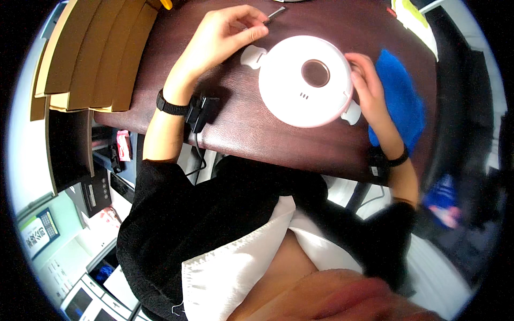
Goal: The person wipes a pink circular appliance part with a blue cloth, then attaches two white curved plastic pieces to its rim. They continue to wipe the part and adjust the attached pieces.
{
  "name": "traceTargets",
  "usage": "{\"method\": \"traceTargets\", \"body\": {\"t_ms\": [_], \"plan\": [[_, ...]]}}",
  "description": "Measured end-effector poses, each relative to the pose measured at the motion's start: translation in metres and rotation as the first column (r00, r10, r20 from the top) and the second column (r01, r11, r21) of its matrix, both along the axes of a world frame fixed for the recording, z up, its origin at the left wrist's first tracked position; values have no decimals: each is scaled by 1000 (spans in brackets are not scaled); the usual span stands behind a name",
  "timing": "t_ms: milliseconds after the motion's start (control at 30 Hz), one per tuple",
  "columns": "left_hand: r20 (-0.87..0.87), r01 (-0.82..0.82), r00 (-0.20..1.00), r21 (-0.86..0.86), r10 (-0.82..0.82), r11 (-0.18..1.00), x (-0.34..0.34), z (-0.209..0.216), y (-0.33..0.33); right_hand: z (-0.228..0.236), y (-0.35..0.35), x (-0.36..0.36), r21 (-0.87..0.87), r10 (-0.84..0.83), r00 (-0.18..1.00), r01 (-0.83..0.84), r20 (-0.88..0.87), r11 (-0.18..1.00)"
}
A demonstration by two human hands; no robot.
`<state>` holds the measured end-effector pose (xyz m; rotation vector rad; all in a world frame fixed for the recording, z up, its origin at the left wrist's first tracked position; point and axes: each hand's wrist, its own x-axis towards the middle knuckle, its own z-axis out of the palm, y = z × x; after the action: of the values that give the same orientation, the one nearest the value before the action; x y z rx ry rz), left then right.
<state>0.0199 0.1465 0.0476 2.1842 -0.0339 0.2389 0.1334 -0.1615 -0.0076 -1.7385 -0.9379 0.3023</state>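
I have the white pot [286,99] at one o'clock on the bench [238,125], looking whole (so I judge the tool work is left). At its ten, my left hand [227,33] seems to pinch a slim metal tool [277,13]; at three, my right hand [370,91] curves loosely against its side.
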Motion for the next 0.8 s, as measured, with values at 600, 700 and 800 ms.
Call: {"method": "traceTargets", "body": {"t_ms": [600,700,800], "plan": [[240,332,876,329,-418,884,-13,-15,-38,27,-38,19,-370,-23,545,598,838,711],[238,307,884,357,-403,882,-12,-23,-44,41,-45,17,-365,-89,667,508,740,780],[252,295,890,316,-379,902,-11,-24,-44,80,-33,-9,-329,-67,734,381,675,864]]}}
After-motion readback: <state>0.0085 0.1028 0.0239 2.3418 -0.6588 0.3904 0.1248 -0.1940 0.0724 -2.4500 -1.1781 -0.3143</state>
